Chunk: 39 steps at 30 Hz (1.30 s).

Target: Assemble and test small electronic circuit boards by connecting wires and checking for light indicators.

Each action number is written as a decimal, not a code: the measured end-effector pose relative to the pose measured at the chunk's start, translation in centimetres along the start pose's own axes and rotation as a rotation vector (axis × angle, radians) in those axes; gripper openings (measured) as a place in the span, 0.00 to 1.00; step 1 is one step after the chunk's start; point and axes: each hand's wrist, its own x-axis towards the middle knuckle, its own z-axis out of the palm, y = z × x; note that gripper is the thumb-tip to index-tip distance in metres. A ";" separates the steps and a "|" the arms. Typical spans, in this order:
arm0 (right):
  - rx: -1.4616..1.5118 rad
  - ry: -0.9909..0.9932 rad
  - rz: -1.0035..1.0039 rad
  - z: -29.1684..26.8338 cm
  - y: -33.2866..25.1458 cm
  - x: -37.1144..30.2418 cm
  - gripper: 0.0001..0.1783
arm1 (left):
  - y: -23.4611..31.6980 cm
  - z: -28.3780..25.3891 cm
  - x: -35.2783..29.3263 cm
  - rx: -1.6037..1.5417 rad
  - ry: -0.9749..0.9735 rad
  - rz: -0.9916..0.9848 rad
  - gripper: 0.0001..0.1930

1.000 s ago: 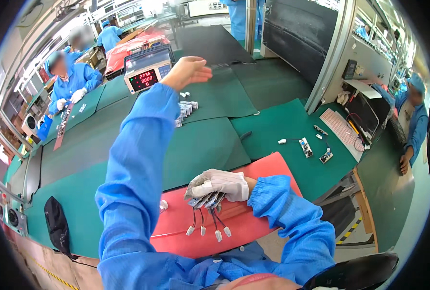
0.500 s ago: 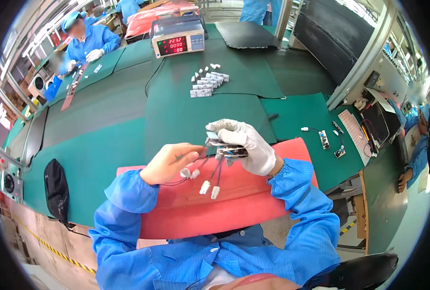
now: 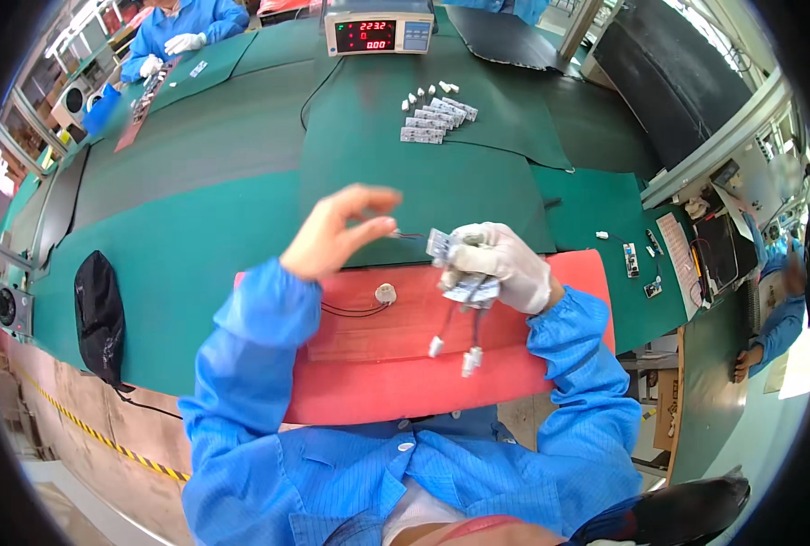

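Note:
My right hand (image 3: 500, 268), in a white glove, is closed on several small circuit boards (image 3: 475, 290). Dark wires with white plugs (image 3: 471, 361) dangle from them over the red pad (image 3: 423, 370). One board (image 3: 438, 244) sticks out toward my left hand (image 3: 341, 229). That hand is bare, raised and blurred, thumb and fingers apart with nothing visible between them. A thin wire (image 3: 410, 237) shows beside its thumb tip. Below it, a round whitish part (image 3: 386, 294) with dark wires lies on the red pad.
Beyond my hands, boards (image 3: 437, 120) and white plugs lie in rows on the green mat. Behind them stands a meter (image 3: 377, 29) with red digits. A black pouch (image 3: 100, 314) lies left; wired boards (image 3: 631, 260) lie right. A gloved co-worker (image 3: 182, 36) sits far left.
My left hand has moved up and away from the dangling wires. The right hand has tilted the boards. The round part now rests apart on the pad. The whole view has shifted.

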 end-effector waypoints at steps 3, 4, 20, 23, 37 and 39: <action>0.081 -0.125 0.018 -2.0 -0.4 -1.4 0.10 | -0.2 -2.7 7.3 0.552 -0.209 0.258 0.42; 0.121 -0.185 0.049 -2.4 -0.9 -1.8 0.11 | -0.6 -3.4 9.9 0.720 -0.291 0.288 0.49; 0.068 -0.313 0.012 -2.2 -0.9 -2.6 0.13 | -4.4 -0.5 21.5 0.761 -0.582 0.045 0.49; 0.068 -0.315 -0.019 -2.0 -1.1 -2.7 0.14 | -3.8 0.2 19.0 0.812 -0.522 0.034 0.42; 0.078 -0.320 -0.053 -2.4 1.0 -3.7 0.15 | -3.7 2.2 21.0 0.851 -0.355 0.049 0.38; 0.078 -0.321 0.000 -2.5 1.4 -3.5 0.16 | -4.2 2.5 22.2 0.797 -0.338 0.052 0.38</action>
